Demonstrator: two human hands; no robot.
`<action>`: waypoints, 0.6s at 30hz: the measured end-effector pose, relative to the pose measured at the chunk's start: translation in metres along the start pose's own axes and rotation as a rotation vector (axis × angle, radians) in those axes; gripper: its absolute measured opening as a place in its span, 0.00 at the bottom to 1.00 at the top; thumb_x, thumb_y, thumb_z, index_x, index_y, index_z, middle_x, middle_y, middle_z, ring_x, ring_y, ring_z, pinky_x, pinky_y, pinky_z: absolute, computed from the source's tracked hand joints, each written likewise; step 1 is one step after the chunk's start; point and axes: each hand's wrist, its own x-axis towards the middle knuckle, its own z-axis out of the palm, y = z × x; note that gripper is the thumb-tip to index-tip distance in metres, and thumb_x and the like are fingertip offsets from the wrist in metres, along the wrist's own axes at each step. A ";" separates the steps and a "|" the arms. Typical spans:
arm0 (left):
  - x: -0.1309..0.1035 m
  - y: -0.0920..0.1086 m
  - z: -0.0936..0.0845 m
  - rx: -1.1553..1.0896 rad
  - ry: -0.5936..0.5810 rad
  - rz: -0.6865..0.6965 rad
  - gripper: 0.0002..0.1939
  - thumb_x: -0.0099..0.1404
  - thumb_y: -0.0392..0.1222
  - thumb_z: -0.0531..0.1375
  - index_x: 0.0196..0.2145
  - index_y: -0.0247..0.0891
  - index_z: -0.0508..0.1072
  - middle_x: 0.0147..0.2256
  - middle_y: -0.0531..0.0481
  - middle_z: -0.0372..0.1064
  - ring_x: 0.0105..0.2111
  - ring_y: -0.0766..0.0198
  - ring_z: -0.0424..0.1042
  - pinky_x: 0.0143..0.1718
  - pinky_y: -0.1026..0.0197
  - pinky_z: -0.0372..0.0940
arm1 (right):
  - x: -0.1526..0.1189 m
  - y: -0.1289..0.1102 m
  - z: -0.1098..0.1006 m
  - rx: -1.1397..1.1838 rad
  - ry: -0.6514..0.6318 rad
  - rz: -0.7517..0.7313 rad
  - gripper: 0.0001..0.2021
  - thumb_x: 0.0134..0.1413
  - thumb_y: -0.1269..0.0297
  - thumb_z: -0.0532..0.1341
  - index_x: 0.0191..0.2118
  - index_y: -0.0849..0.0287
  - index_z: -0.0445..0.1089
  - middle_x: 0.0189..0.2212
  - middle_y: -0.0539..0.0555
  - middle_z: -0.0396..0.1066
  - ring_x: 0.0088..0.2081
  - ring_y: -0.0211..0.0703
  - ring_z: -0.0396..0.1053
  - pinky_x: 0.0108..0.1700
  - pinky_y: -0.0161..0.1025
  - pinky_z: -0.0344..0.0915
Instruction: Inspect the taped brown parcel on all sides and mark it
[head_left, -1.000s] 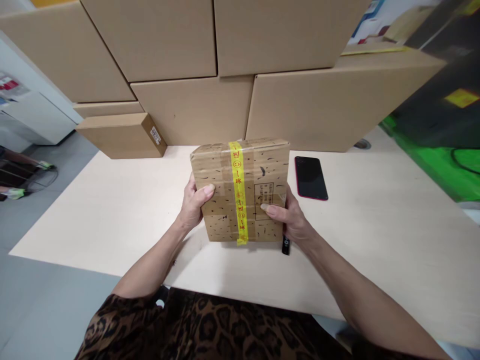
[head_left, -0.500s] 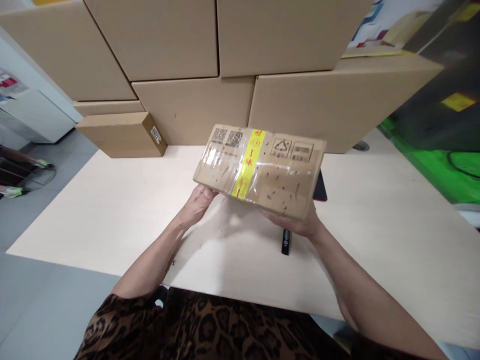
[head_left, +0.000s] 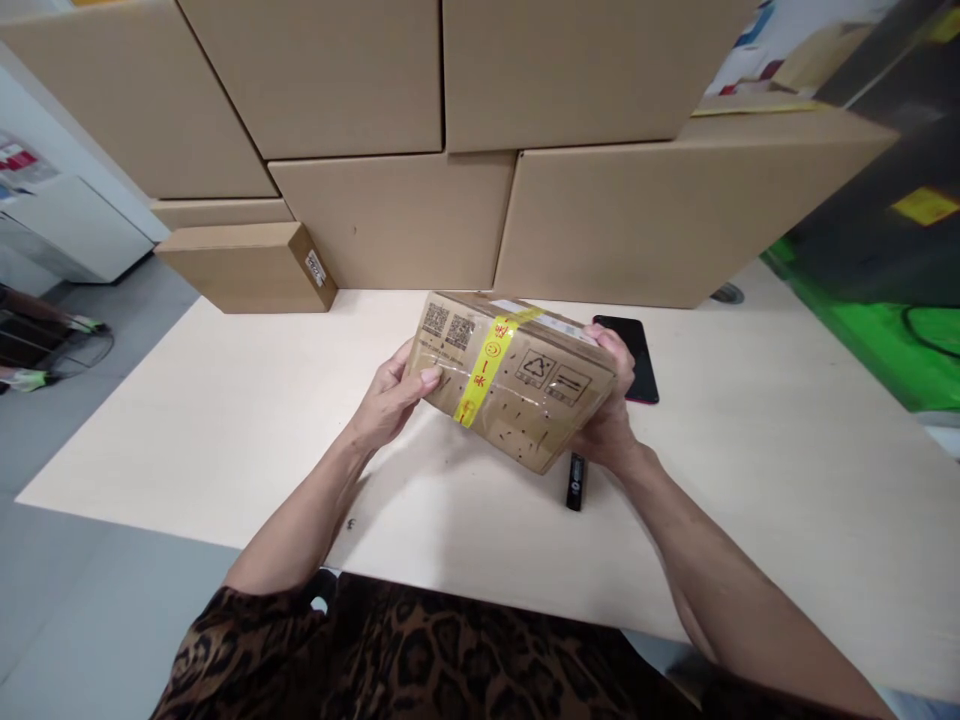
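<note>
a taped parcel point(head_left: 517, 425) is held tilted over the pale table point(head_left: 247, 410), its printed long side turned toward the person. yellow tape point(head_left: 484, 370) with red lettering crosses that side, between two square codes point(head_left: 448, 326) on the left and boxed symbols point(head_left: 551, 377), one of them a recycling mark, on the right. the left hand point(head_left: 386, 400) grips the left end, thumb pressed on the printed side. the right hand point(head_left: 611, 425) is closed around the right end, fingers over the far upper corner. just below the right hand lies a black object point(head_left: 575, 485) with white lettering, and beyond that hand a dark-screened phone point(head_left: 637, 365). farther back, a small flat carton point(head_left: 232, 278) stands at left, before stacked large boxes point(head_left: 390, 225).
</note>
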 end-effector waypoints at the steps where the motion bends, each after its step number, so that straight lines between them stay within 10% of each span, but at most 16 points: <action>1: 0.001 0.001 -0.002 -0.007 -0.008 -0.009 0.29 0.52 0.61 0.80 0.45 0.42 0.84 0.49 0.41 0.84 0.64 0.35 0.75 0.65 0.39 0.72 | 0.002 -0.002 -0.001 -0.098 0.065 -0.095 0.36 0.35 0.51 0.82 0.52 0.41 0.70 0.66 0.55 0.68 0.79 0.76 0.45 0.78 0.73 0.50; 7: 0.007 0.003 -0.018 -0.087 -0.083 -0.224 0.43 0.53 0.81 0.69 0.50 0.43 0.82 0.54 0.35 0.81 0.66 0.26 0.71 0.59 0.29 0.75 | 0.007 0.000 -0.010 -0.429 0.095 -0.380 0.27 0.39 0.50 0.79 0.45 0.42 0.71 0.56 0.53 0.72 0.71 0.71 0.62 0.78 0.75 0.45; 18: 0.004 -0.007 -0.016 -0.100 0.041 -0.132 0.28 0.52 0.51 0.76 0.48 0.43 0.77 0.42 0.47 0.81 0.45 0.45 0.81 0.45 0.47 0.78 | 0.003 -0.005 -0.002 -0.470 0.120 -0.363 0.35 0.45 0.44 0.78 0.58 0.40 0.69 0.74 0.56 0.58 0.79 0.73 0.48 0.78 0.76 0.43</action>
